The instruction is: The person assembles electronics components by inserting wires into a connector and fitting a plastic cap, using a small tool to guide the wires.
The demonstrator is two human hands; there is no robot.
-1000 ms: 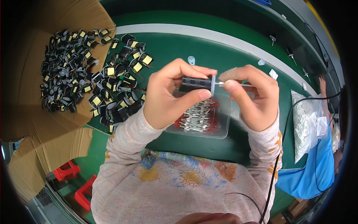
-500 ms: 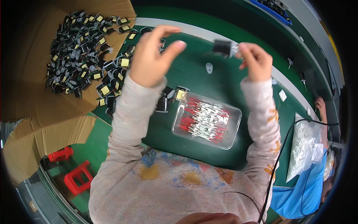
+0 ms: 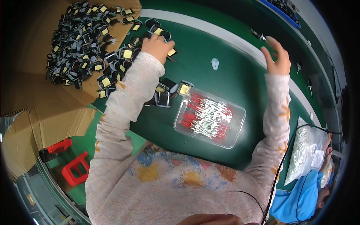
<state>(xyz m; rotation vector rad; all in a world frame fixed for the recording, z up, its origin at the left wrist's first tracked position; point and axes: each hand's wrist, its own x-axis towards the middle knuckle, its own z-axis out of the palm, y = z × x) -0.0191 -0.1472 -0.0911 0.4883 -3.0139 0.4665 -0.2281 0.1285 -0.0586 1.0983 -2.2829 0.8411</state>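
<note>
Now both hands apart: left hand [image 3: 157, 45] among black parts [image 3: 90, 56], right hand [image 3: 277, 56] empty.

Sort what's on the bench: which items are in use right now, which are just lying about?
In use:
- left hand reaching into the pile of black parts with yellow tape
- right hand, open, empty
- clear tray of red and silver pins

Lying about:
- red stools
- cardboard sheet
- bag of white parts
</note>
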